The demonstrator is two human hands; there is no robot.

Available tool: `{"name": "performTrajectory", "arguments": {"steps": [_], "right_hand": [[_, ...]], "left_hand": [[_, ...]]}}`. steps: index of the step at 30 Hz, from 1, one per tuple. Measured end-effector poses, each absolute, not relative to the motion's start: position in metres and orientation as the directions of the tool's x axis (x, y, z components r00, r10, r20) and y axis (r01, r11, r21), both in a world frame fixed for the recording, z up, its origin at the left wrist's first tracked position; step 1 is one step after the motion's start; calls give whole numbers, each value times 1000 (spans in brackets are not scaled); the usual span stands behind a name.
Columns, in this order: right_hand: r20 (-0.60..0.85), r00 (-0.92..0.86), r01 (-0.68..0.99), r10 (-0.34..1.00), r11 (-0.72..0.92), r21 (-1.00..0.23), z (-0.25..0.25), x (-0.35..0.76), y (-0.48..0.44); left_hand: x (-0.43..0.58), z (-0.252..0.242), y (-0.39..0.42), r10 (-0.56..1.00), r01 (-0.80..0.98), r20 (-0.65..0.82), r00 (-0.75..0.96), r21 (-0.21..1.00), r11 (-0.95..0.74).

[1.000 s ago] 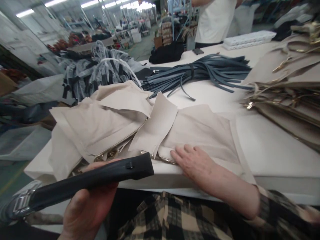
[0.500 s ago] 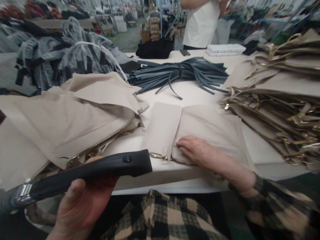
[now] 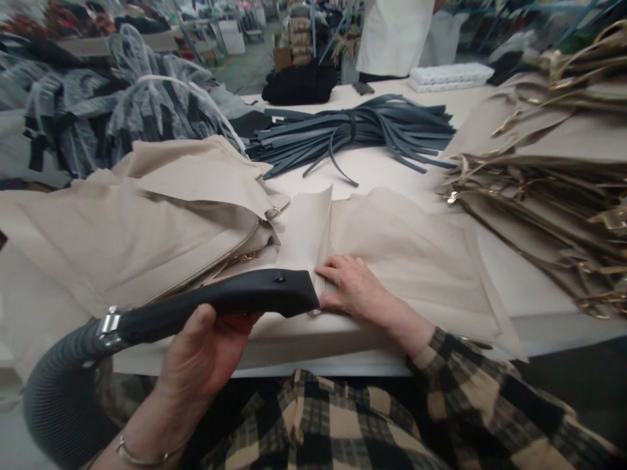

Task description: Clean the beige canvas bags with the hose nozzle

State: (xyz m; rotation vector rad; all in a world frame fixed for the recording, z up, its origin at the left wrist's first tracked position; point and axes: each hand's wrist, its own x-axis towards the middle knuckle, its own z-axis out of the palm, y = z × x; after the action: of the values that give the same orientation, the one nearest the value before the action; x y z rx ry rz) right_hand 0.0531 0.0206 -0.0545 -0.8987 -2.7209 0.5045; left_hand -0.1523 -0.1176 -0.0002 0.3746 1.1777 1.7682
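My left hand point(image 3: 210, 352) is wrapped round a black vacuum hose handle point(image 3: 230, 295), its thumb lying along the near side. A ribbed grey hose point(image 3: 59, 391) curves down from its clamped end. The handle's blunt tip is beside the fingers of my right hand point(image 3: 353, 287). That hand lies low on a flat beige bag piece point(image 3: 401, 248), thumb and forefinger closed on the edge by its raised flap point(image 3: 304, 222). The handle's tip hides the flap's lower end.
Beige bag pieces with zips point(image 3: 186, 215) are heaped at left, and a tall stack of beige pieces with gold hardware point(image 3: 553, 176) stands at right. Behind lie a tied bundle of dark blue straps point(image 3: 353, 130) and plastic-wrapped items point(image 3: 147, 98). A person in white point(image 3: 394, 36) stands beyond the table.
The vacuum handle has moved right and slightly up, up to my right hand. My right hand has slid left to the flap's edge, and the flap now stands up more.
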Motion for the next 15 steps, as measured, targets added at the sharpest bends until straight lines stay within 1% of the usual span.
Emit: {"name": "performTrajectory", "arguments": {"steps": [3, 7, 11, 15], "right_hand": [[98, -768, 553, 633, 732, -399, -54, 50, 18], [112, -748, 557, 654, 711, -429, -53, 49, 14], [141, -725, 552, 674, 691, -467, -52, 50, 10], [110, -702, 551, 704, 634, -542, -54, 50, 10]], "left_hand": [[-148, -1, -106, 875, -501, -182, -449, 862, -78], [-142, -9, -90, 922, -411, -140, -360, 911, -22], [-132, -15, -79, 925, -316, -114, -362, 949, -7], [-132, -18, -81, 924, -231, -104, -369, 973, 17]]}}
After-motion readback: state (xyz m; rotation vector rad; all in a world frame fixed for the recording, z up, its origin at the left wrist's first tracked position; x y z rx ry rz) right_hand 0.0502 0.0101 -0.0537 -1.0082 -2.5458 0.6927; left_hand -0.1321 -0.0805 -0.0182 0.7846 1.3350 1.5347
